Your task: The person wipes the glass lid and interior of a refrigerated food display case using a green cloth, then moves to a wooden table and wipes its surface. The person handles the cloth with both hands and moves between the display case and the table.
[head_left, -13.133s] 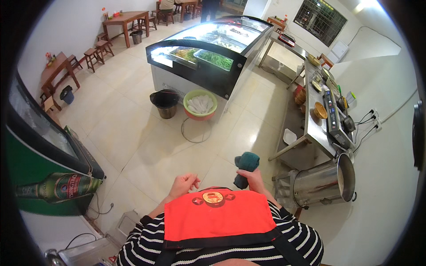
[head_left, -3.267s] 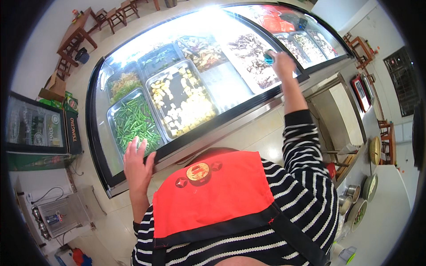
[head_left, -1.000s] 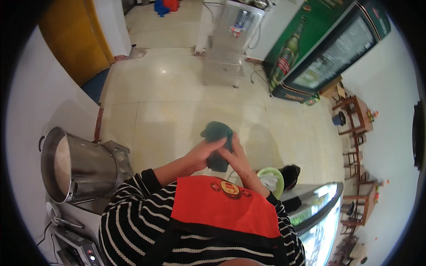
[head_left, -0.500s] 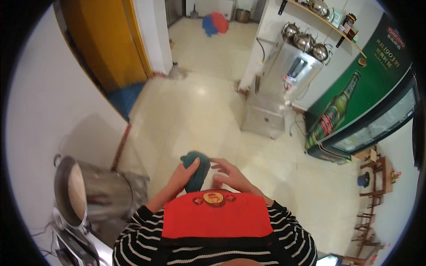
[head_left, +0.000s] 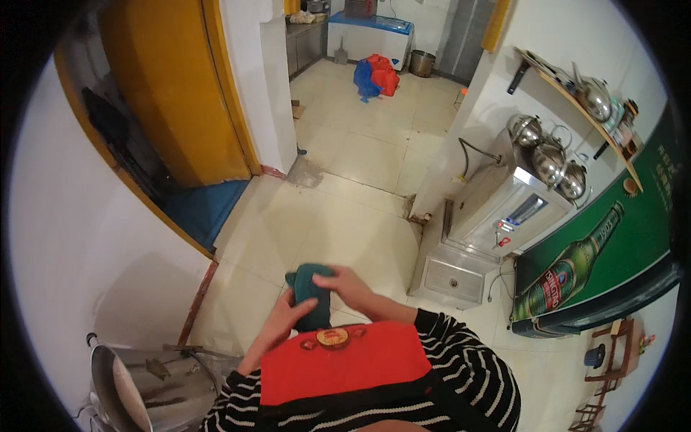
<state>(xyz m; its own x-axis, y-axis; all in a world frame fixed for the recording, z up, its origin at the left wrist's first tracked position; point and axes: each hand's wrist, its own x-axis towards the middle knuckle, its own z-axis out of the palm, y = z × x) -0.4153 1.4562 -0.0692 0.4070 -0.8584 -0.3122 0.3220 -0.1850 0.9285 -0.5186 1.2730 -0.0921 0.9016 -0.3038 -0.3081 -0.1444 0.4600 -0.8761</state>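
From my end, left hand (head_left: 279, 317) and right hand (head_left: 347, 288) are both gripping a dark green cloth (head_left: 311, 291), red apron (head_left: 345, 367) just below the fingers (head_left: 322, 279).

- Left hand (head_left: 279, 320): curled in a grip, thumb laid across toward the right.
- Right hand (head_left: 350, 288): just right of the left hand and slightly farther forward, digits bent toward it in a hold.
- Left forearm (head_left: 255, 351): slants up to its hand from below left.
- Right forearm (head_left: 392, 309): angles inward from the hand's lower right.
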